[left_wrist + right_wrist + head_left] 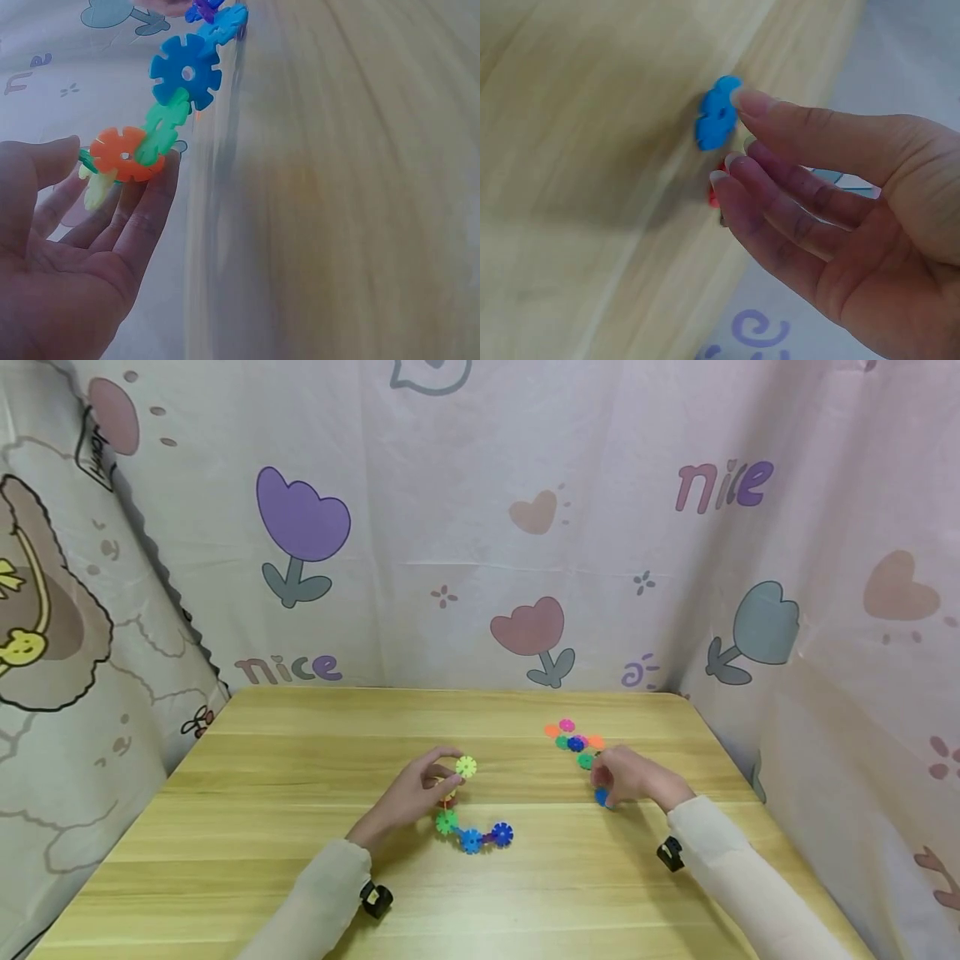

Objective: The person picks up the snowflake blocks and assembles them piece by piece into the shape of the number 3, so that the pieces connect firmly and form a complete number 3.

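My left hand (408, 792) pinches one end of a chain of interlocking plastic snowflake discs (471, 841) between thumb and fingers. A yellow disc (467, 767) shows at the fingertips; below it the chain runs through green and light blue to a dark blue disc (502, 834). The left wrist view shows an orange disc (120, 154) by the fingers, joined to a green one (163, 126). At the right, my right hand (632, 772) reaches down with loosely bent fingers over a loose blue disc (717, 116). Its thumb tip overlaps the disc's edge, with a gap between thumb and fingers.
Several loose discs lie beyond the right hand, among them a pink one (567, 725), an orange one (552, 731) and a green one (585, 762). The wooden table (300, 735) ends at a patterned cloth (420, 635) behind and at the sides.
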Action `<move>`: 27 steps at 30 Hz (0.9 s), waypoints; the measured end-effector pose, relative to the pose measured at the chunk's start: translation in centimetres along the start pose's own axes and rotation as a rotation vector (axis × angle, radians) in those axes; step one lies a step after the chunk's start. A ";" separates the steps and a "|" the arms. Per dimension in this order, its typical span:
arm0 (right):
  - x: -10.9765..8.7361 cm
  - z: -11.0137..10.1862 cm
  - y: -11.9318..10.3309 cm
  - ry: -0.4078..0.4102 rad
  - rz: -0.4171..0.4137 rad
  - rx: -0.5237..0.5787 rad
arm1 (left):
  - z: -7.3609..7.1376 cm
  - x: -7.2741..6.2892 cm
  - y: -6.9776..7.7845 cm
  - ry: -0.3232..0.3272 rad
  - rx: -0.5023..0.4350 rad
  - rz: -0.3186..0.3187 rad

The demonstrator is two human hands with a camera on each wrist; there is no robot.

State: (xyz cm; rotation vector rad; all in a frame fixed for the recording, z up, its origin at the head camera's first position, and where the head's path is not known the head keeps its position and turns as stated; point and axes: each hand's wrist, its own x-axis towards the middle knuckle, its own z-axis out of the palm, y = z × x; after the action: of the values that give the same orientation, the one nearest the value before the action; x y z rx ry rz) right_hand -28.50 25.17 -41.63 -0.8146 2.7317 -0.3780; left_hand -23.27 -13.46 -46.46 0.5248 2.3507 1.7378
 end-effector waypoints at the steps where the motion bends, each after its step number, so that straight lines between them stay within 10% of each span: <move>1: 0.0 0.1 0.1 -0.003 0.001 0.009 | 0.0 0.0 0.0 0.001 0.000 -0.002; 27: 1.9 -0.7 0.3 0.032 -0.058 0.093 | 0.1 -0.1 0.1 0.006 0.015 0.004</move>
State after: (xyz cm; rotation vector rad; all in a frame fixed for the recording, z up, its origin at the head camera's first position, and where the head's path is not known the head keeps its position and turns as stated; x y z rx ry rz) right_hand -30.37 24.42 -41.44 -0.8711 2.7019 -0.5304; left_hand -23.16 -13.43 -46.41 0.5275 2.3705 1.7264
